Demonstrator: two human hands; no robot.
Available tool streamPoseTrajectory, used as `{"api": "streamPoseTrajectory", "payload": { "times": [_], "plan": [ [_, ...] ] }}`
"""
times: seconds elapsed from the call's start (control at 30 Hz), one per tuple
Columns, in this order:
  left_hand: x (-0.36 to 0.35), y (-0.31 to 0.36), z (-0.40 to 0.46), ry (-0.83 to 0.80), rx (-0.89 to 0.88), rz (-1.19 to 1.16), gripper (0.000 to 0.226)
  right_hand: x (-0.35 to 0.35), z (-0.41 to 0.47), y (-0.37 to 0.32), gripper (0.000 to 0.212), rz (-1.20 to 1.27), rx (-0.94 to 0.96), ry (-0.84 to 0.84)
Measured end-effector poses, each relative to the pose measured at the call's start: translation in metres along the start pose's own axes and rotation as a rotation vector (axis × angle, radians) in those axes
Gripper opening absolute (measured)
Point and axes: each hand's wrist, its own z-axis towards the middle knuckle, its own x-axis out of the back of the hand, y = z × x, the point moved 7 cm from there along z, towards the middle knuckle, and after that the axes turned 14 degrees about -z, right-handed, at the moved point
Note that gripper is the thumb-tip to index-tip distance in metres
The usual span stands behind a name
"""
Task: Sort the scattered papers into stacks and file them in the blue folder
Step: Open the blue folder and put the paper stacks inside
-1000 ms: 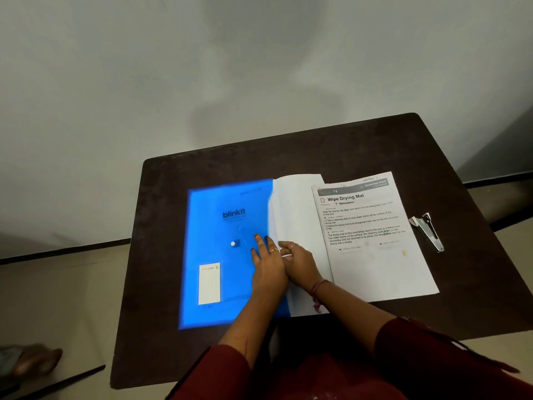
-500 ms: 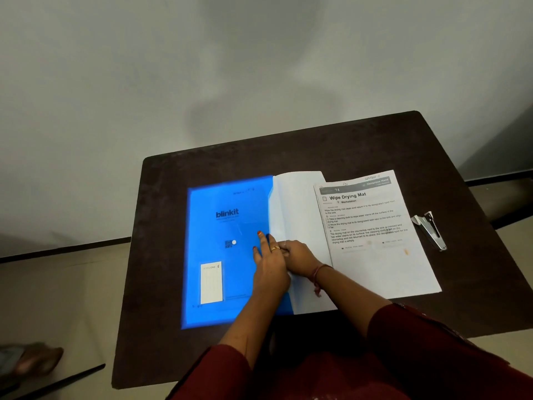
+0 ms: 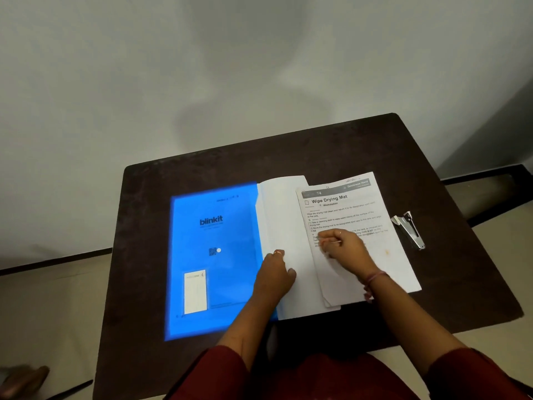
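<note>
The blue folder (image 3: 213, 255) lies flat on the bench (image 3: 144, 255), with a blank sheet (image 3: 284, 215) at its right edge and the printed stack (image 3: 360, 226) just right of that. The left hand (image 3: 274, 277) has its grip curled at the blank sheet's edge near the folder; whether it pinches paper, I cannot tell. The right hand (image 3: 343, 246) rests on the printed stack, grip closed on what seems a thin pin or clip. A stapler (image 3: 411, 230) sits further right of the folder. To do this step well, square the sheets' edges against the folder's opening before sliding them in, keeping 1 hand pressing the folder flat.
</note>
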Motion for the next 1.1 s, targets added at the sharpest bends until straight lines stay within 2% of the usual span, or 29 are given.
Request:
{"api": "streamPoseTrajectory", "payload": {
  "times": [0.1, 0.27, 0.43, 0.63, 0.9, 1.0, 1.1],
  "plan": [
    [-0.015, 0.007, 0.003, -0.054, 0.109, -0.263, 0.051, 0.041, 0.004, 0.027, 0.024, -0.044, -0.074, 0.132],
    [-0.024, 0.035, 0.014, -0.008, 0.044, -0.304, 0.045, 0.089, 0.012, 0.051, 0.031, -0.265, -0.143, 0.27],
    [-0.024, 0.062, 0.037, 0.074, -0.032, -0.288, 0.022, 0.105, 0.023, 0.059, 0.049, -0.454, -0.145, 0.228],
    [-0.028, 0.079, 0.059, 0.136, -0.03, -0.358, 0.027, 0.111, 0.036, 0.066, 0.052, -0.511, -0.108, 0.184],
    [-0.033, 0.076, 0.065, 0.296, -0.01, -0.518, 0.028, 0.12, 0.045, 0.065, 0.031, -0.427, -0.042, 0.279],
    [-0.034, 0.076, 0.064, 0.367, -0.011, -0.478, 0.035, 0.119, 0.05, 0.069, 0.037, -0.359, -0.057, 0.262],
    [-0.034, 0.082, 0.063, 0.419, -0.064, -0.472, 0.034, 0.115, 0.052, 0.07, 0.046, -0.393, -0.042, 0.219]
  ]
}}
